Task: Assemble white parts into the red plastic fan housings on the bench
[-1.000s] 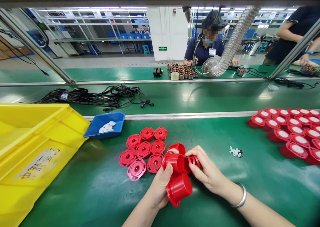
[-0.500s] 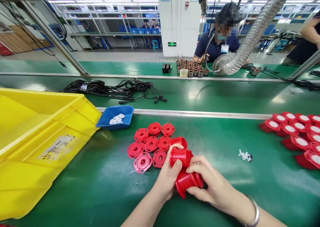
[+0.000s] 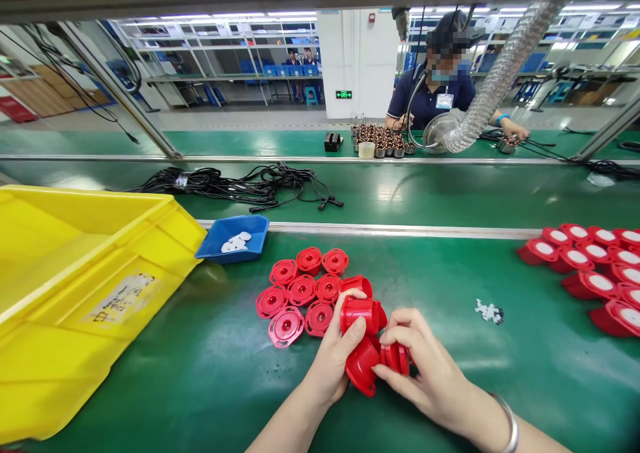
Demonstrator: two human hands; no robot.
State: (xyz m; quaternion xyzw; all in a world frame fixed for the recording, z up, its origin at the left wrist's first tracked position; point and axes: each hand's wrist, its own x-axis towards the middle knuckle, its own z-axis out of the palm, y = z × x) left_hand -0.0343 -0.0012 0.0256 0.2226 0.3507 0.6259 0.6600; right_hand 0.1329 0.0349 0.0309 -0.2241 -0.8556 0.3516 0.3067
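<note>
Near the middle of the bench, my left hand [image 3: 333, 350] is closed around red plastic cups. One cup [image 3: 361, 315] lies across the palm, and a flared cup [image 3: 363, 365] sits below it, tilted. My right hand [image 3: 425, 366] pinches red flanged pieces [image 3: 395, 358] between thumb and fingers, right beside the lower cup. Whether they touch it, I cannot tell. Another red cup [image 3: 357, 284] lies on its side behind my left hand. Several red flanged cups [image 3: 301, 290] stand grouped to the left, each with a small hole in its centre.
A yellow bin [image 3: 125, 293] fills the left side, beside a blue tray [image 3: 235, 253] of white discs. Small white pieces [image 3: 489, 310] lie to the right. Red cups with white discs [image 3: 597, 283] stand far right. Black cables [image 3: 215, 185] lie behind the rail; a co-worker [image 3: 435, 93] sits opposite.
My right hand has shifted slightly right with the red flanged pieces, showing more of the lower cup in my left hand. The co-worker's hand now reaches out at the right.
</note>
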